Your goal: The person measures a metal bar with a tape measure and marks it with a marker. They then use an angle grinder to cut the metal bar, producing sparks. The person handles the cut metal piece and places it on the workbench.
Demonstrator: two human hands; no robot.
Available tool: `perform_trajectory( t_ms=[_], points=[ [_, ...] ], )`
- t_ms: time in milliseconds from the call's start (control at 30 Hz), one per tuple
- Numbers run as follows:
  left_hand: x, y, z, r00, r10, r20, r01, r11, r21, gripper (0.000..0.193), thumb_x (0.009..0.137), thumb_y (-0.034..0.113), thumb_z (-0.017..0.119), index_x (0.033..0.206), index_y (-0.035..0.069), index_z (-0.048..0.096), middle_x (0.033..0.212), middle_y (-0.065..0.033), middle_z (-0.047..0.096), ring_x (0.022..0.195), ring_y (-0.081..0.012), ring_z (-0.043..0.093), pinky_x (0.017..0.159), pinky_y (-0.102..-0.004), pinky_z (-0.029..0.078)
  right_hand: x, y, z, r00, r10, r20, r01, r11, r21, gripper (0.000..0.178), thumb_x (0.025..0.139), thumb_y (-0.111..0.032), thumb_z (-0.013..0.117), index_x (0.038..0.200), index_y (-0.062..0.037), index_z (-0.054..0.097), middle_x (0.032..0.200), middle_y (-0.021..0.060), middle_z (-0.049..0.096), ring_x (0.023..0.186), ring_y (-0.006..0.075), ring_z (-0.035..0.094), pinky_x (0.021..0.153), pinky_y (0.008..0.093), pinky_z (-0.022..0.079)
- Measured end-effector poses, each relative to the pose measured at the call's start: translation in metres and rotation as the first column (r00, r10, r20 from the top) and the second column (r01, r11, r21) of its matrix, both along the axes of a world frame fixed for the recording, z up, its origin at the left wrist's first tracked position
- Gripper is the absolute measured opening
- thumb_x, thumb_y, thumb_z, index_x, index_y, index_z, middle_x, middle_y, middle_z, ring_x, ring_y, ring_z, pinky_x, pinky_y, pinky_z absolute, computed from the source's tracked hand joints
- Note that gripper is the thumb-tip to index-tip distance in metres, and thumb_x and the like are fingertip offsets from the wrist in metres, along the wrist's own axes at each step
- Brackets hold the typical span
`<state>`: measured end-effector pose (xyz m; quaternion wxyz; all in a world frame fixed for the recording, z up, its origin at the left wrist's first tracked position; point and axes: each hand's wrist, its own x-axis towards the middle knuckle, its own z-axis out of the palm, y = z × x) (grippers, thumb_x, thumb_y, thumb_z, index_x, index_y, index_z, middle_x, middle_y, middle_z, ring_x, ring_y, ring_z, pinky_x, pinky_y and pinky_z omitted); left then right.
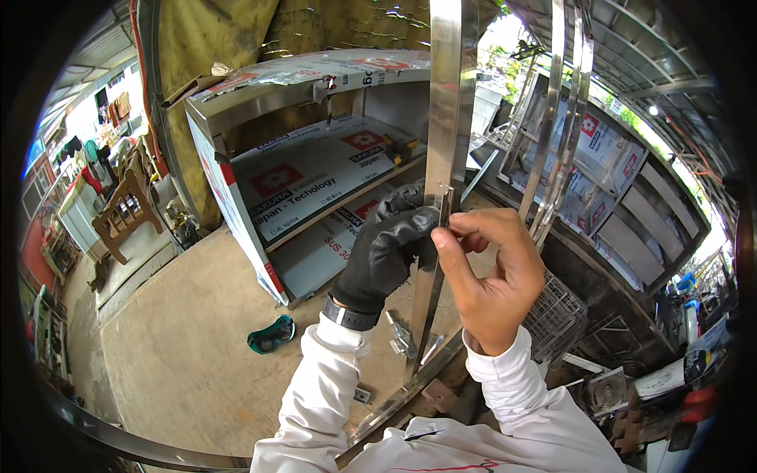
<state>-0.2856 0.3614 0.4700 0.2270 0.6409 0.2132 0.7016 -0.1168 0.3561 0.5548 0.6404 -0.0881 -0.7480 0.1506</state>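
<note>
A shiny square metal post (448, 102) stands upright in front of me. My left hand (385, 251), in a black glove, is closed around the post at mid-height; some of its fingertips are hidden. My right hand (498, 272), bare, pinches a short thin metal strip (447, 205) between thumb and forefinger. The strip stands roughly upright against the post, beside the gloved fingers. Behind the left hand is a steel cabinet (236, 185), open at the front and covered in printed protective film.
Green-rimmed goggles (271, 335) and a metal clamp-like tool (400, 335) lie on the concrete floor (181, 339). A yellow-and-black tool (400, 148) sits on the cabinet's shelf. More metal posts (561, 134) and a wire rack (556, 311) stand at right. Scrap clutters the lower right.
</note>
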Motion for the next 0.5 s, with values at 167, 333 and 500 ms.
perform_trajectory(
  t_ms=[167, 333, 500],
  points=[
    [0.005, 0.004, -0.004, 0.953, -0.211, 0.216, 0.243, 0.961, -0.134, 0.031, 0.106, 0.012, 0.063, 0.134, -0.004, 0.064, 0.131, -0.014, 0.068, 0.113, -0.0228, 0.066, 0.098, -0.0396, 0.055, -0.008, 0.005, -0.003, 0.998, 0.024, -0.064, -0.033, 0.989, -0.143, 0.025, 0.084, 0.001, 0.086, 0.103, -0.0017, 0.07, 0.094, 0.0047, 0.066, 0.075, 0.0107, 0.06, 0.068, 0.0257, 0.049],
    [-0.006, 0.016, -0.004, 0.645, -0.571, 0.508, 0.711, 0.692, -0.125, 0.037, 0.106, 0.018, 0.062, 0.136, -0.004, 0.062, 0.133, -0.0172, 0.067, 0.119, -0.0282, 0.067, 0.104, -0.0451, 0.054, -0.01, 0.007, -0.005, 0.986, 0.125, -0.114, -0.152, 0.95, -0.273, 0.026, 0.086, -0.002, 0.086, 0.105, -0.0007, 0.068, 0.098, 0.0032, 0.066, 0.08, 0.0089, 0.061, 0.073, 0.0251, 0.052],
    [-0.005, 0.02, -0.01, 0.592, -0.534, 0.604, 0.738, 0.66, -0.14, 0.041, 0.106, 0.02, 0.062, 0.138, -0.004, 0.061, 0.134, -0.0196, 0.068, 0.122, -0.032, 0.067, 0.109, -0.048, 0.052, -0.005, 0.011, -0.005, 0.972, 0.196, -0.127, -0.229, 0.905, -0.358, 0.026, 0.087, -0.003, 0.086, 0.105, -0.0004, 0.068, 0.097, 0.0031, 0.066, 0.081, 0.0086, 0.062, 0.075, 0.0248, 0.053]
  ],
)
